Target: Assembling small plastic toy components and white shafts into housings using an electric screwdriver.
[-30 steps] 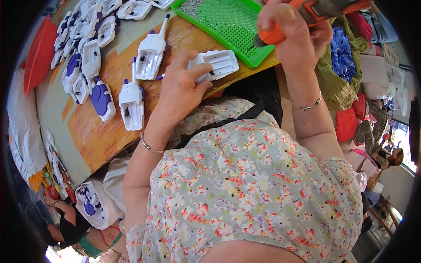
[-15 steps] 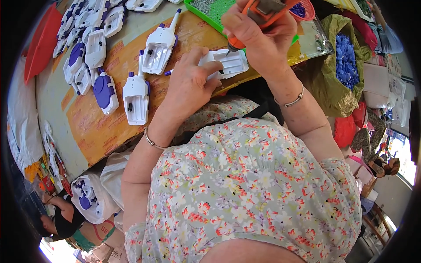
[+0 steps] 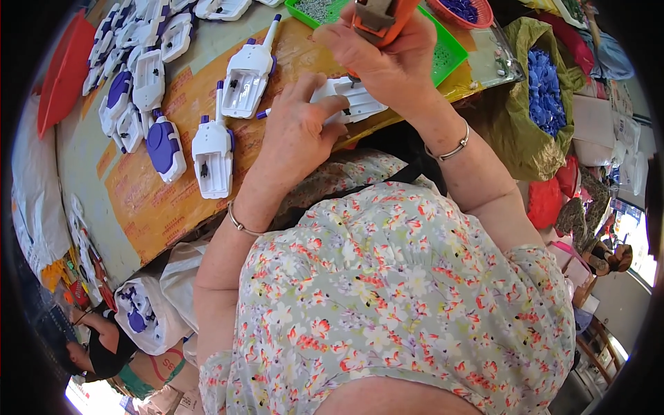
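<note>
white casing (image 3: 365, 108) sits by the table's (image 3: 149, 225) near edge, left hand (image 3: 303, 121) half-curled holding it, right hand (image 3: 391, 72) closed round an orange driver (image 3: 380, 24) nosed down at it; to me, a lax left hold or tilted driver could skid and scar it.

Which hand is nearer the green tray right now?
Right. The right hand, gripping the orange power driver, partly overlaps the green tray in this view; the left hand is farther off, to the tray's lower left, holding the white casing.
</note>
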`<state>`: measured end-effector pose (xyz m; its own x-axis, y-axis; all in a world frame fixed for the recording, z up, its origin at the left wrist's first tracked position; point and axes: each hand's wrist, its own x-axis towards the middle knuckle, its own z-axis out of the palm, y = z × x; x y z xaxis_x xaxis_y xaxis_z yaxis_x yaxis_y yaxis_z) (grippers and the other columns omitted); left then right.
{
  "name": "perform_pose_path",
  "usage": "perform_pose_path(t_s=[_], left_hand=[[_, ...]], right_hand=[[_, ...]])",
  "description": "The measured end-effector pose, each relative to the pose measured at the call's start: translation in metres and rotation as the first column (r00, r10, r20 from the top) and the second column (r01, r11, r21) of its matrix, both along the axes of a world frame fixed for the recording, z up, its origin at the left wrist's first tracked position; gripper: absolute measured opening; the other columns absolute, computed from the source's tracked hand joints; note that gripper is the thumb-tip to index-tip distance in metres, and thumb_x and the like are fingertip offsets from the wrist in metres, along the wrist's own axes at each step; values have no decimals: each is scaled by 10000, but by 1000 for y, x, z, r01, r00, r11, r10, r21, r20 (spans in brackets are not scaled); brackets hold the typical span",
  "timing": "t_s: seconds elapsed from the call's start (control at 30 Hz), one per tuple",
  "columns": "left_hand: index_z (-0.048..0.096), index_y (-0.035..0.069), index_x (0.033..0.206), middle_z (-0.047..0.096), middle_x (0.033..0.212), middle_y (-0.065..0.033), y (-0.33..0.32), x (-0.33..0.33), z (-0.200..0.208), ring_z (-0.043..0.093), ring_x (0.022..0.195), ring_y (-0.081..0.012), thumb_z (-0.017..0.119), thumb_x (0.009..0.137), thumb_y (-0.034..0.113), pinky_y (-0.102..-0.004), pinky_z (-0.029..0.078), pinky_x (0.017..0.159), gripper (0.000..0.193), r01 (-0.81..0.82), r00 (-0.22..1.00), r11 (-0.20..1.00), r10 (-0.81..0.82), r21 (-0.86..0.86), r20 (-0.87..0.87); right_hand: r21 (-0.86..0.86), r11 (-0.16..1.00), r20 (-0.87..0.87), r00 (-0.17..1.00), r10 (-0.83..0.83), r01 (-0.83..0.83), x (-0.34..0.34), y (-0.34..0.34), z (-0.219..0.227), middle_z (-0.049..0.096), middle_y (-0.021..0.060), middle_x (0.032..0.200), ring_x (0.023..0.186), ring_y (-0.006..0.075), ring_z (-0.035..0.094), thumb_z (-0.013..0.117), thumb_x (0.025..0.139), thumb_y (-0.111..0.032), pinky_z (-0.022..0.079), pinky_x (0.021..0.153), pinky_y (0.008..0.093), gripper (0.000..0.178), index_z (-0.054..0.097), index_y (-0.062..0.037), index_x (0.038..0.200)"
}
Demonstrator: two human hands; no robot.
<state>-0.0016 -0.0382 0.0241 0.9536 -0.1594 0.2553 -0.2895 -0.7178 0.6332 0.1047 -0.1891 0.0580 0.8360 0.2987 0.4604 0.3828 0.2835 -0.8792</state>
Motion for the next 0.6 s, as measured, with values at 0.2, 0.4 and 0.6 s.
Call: perform_pose_path(t_s=[0.2, 0.4, 0.6], left_hand=[[766, 120, 1054, 630, 1170, -173, 3, 2, 2, 627, 1045, -379, 837, 699, 93, -471, 517, 886, 364, 21, 1000, 1000, -21, -2, -14], [725, 12, 1048, 642, 1043, -169, 1, -8, 20, 680, 916, -372, 900, 705, 324, -448, 548, 772, 496, -201, 971, 956, 223, 213, -84], [694, -95, 860, 666, 706, -260, 4, -2, 34, 674, 695, -413, 755, 881, 468, -481, 520, 684, 567, -234, 920, 906, 323, 352, -220]], right_hand=[[25, 1000, 106, 994, -16, 13, -7, 10, 12, 614, -27, 816, 716, 47, 544, 854, 824, -47, 452, 636, 219, 298, 616, -42, 1004], [135, 986, -109, 990, -84, 99, -7, -22, 12, 642, 0, 819, 665, 66, 590, 793, 875, -26, 471, 591, 224, 252, 609, -24, 1047], [129, 973, 59, 978, -199, 191, 14, -63, 31, 629, 10, 801, 635, 86, 598, 778, 911, -85, 485, 575, 240, 233, 594, -35, 1046]])
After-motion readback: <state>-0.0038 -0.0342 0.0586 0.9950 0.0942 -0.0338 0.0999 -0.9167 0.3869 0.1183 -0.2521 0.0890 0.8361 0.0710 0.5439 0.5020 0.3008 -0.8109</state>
